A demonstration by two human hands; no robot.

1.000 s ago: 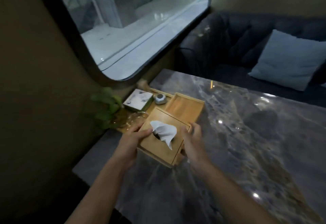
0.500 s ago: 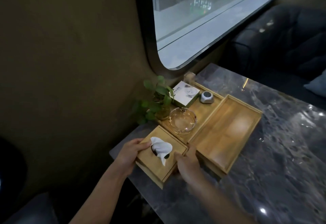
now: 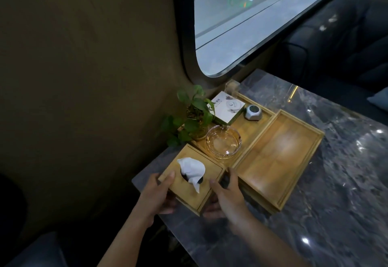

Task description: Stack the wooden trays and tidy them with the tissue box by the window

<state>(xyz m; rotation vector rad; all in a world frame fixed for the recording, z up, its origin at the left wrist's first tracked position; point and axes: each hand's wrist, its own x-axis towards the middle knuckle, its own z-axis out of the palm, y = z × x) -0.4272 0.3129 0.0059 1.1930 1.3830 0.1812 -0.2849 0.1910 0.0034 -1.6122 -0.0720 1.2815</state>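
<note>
A wooden tissue box (image 3: 184,184) with a white tissue sticking out of its top stands at the near left corner of the marble table (image 3: 327,220). My left hand (image 3: 157,193) grips its left side and my right hand (image 3: 226,195) grips its right side. Just right of the box lie the stacked wooden trays (image 3: 279,159), the top one bare. Behind the box a longer wooden tray (image 3: 249,128) runs along the wall under the window (image 3: 252,19).
The long tray carries a glass ashtray (image 3: 223,142), a small grey device (image 3: 253,112) and a white card box (image 3: 227,107). A potted green plant (image 3: 193,117) stands by the wall. A dark sofa (image 3: 340,42) lies beyond the table's far end.
The tissue box, held in both hands, has come from in front of the stacked trays to the near left corner by the wall. In the last half second it barely moved.
</note>
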